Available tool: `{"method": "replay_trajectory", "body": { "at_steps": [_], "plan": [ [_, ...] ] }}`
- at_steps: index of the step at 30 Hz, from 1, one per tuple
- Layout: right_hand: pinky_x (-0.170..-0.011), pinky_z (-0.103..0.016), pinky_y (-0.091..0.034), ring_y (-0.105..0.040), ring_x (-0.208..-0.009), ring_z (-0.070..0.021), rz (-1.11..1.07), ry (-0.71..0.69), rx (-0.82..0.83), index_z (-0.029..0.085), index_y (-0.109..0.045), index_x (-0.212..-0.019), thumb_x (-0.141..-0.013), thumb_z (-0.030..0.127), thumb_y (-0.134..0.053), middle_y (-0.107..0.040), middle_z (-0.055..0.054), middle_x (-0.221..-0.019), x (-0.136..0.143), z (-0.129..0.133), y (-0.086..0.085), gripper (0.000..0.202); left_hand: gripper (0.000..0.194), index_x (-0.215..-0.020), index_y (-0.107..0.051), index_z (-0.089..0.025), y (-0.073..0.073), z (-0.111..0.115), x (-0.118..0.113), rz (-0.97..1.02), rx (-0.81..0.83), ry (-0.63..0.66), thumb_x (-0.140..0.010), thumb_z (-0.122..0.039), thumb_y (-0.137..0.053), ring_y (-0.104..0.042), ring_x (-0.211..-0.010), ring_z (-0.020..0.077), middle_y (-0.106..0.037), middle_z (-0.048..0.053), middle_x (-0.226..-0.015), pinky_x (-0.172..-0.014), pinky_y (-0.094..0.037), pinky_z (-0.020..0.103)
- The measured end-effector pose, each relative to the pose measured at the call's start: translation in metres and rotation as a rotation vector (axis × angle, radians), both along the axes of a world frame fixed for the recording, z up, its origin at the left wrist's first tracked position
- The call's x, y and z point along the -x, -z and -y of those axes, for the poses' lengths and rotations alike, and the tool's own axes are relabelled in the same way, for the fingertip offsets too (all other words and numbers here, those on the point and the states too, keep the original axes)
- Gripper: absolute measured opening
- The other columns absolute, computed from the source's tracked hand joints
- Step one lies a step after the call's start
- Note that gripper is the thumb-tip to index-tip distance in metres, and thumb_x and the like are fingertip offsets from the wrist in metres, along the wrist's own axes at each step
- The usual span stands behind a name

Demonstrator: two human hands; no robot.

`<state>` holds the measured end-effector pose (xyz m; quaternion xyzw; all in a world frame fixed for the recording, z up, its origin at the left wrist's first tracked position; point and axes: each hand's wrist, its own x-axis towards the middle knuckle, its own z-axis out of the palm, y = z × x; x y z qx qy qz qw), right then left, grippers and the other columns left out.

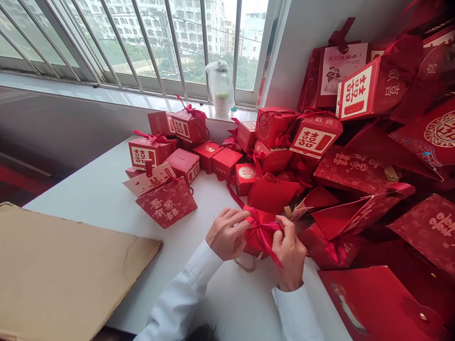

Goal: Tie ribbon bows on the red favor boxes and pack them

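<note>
A small red box (253,245) stands on the white table near the middle of the view, with a pink-red ribbon (261,228) crossed in a bow over its top. On the box's left side, my left hand (229,233) pinches one loop of the ribbon between thumb and fingers. My right hand (290,251) grips the ribbon's other side at the right of the box, fingers closed. A twisted cord handle (246,268) lies at the near side of the box. The palms and part of the box sides are hidden.
Red gift boxes (225,163) line the far side of the white table (117,189). A tall pile of red bags and boxes (355,170) rises at the right. Brown cardboard (71,270) lies at the left. A bagged cup (221,90) stands on the windowsill.
</note>
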<state>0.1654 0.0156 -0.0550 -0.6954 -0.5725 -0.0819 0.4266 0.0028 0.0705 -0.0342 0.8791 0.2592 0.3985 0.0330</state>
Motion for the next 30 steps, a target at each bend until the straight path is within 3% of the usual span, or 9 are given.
{"method": "replay_trajectory", "body": {
  "at_steps": [18,23,30],
  "plan": [
    [-0.063,-0.022,-0.048,-0.069,-0.067,-0.0149,0.311,-0.028,-0.15,0.015,-0.062,-0.102,-0.09,0.017,-0.049,-0.073,-0.003,-0.082,-0.017,-0.003,-0.006,0.018,0.021,-0.081,-0.058,-0.019,0.001,0.001,-0.001,0.032,-0.005,0.015,-0.07,-0.005,-0.046,-0.059,-0.081,0.0189,-0.069,0.008,-0.097,-0.072,-0.047,0.035],
    [-0.068,-0.022,-0.048,-0.068,-0.073,-0.0163,0.038,-0.076,-0.064,0.017,-0.063,-0.091,-0.089,0.022,-0.046,-0.071,-0.004,-0.082,-0.016,-0.004,-0.007,0.018,0.021,-0.081,-0.058,-0.019,0.002,0.002,-0.001,0.037,-0.002,0.012,-0.07,-0.006,-0.045,-0.059,-0.081,0.0187,-0.068,0.008,-0.097,-0.071,-0.047,0.034],
    [-0.062,-0.023,-0.046,-0.065,-0.068,-0.0175,-0.368,-0.019,0.114,0.02,-0.059,-0.095,-0.085,0.029,-0.044,-0.07,-0.003,-0.082,-0.007,-0.003,-0.004,0.02,0.02,-0.082,-0.058,-0.019,0.003,0.002,-0.001,0.045,-0.001,0.025,-0.073,-0.006,-0.046,-0.059,-0.083,0.0188,-0.069,0.007,-0.096,-0.072,-0.048,0.035]
  ]
}}
